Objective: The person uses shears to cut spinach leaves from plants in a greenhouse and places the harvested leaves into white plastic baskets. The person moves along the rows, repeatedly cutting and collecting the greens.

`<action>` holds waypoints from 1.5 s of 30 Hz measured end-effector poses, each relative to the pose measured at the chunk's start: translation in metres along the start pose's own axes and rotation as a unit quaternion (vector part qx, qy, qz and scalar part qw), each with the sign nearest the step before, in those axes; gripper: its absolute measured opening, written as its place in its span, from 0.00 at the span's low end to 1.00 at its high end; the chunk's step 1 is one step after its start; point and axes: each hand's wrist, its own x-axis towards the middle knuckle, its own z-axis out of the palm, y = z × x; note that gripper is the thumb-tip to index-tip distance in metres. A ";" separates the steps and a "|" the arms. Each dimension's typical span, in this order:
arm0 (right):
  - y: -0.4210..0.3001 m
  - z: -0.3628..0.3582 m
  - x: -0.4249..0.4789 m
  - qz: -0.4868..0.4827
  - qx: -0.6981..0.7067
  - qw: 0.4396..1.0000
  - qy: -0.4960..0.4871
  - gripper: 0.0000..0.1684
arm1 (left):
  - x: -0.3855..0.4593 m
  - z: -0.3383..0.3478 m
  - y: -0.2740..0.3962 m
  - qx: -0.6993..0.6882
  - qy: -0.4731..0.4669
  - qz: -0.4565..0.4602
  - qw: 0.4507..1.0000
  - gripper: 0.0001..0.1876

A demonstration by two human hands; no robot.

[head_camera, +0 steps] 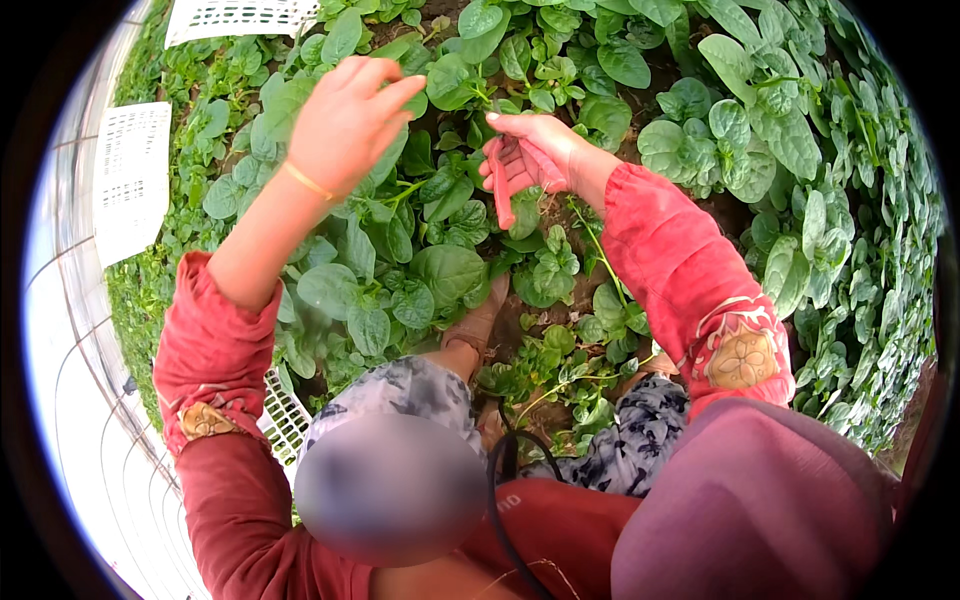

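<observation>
My right hand [536,154] holds a small pair of shears with red handles [502,187], palm turned up. The handles are spread apart, and the blades point toward a leafy stem above, though they are mostly hidden. My left hand [341,124] is up and to the left, back of the hand toward me and slightly blurred. Its fingers are bent over broad green leaves [285,101]. I cannot see into that palm. Between the hands stands a leafy green plant [450,81], and thick foliage [450,270] grows below them.
White perforated plastic crates [133,180] sit along the left, another crate [240,19] at the upper left, and one crate [285,420] beside my leg. Dense leafy rows [832,247] fill the right. My foot [480,315] is among the plants. A dark cable [495,480] hangs before my body.
</observation>
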 end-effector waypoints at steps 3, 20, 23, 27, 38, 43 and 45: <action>0.000 0.001 -0.001 0.004 -0.011 1.000 0.003 0.27 | 0.046 0.079 0.016 0.080 -0.029 0.041 0.996 0.26; 0.012 0.012 -0.010 -0.028 -0.294 0.954 -0.045 0.24 | -0.021 0.085 0.000 -0.386 -0.186 -0.352 0.832 0.08; 0.017 0.003 -0.004 -0.017 -0.308 0.951 -0.005 0.23 | -0.039 0.116 0.015 -0.255 -0.210 -0.312 0.891 0.16; 0.023 -0.007 -0.004 0.127 -0.365 0.922 -0.039 0.22 | -0.025 0.110 0.053 -0.118 -0.309 -0.303 0.893 0.19; 0.043 -0.007 0.020 0.036 -0.355 0.934 -0.017 0.23 | -0.046 0.145 0.031 -0.189 -0.204 -0.346 0.896 0.12; 0.042 -0.020 0.002 0.027 -0.292 0.956 -0.023 0.23 | -0.060 0.132 -0.007 -0.614 -0.148 -0.381 0.675 0.11; 0.038 -0.019 -0.006 0.024 -0.276 0.960 -0.039 0.24 | -0.064 0.114 -0.014 -0.731 -0.086 -0.383 0.558 0.15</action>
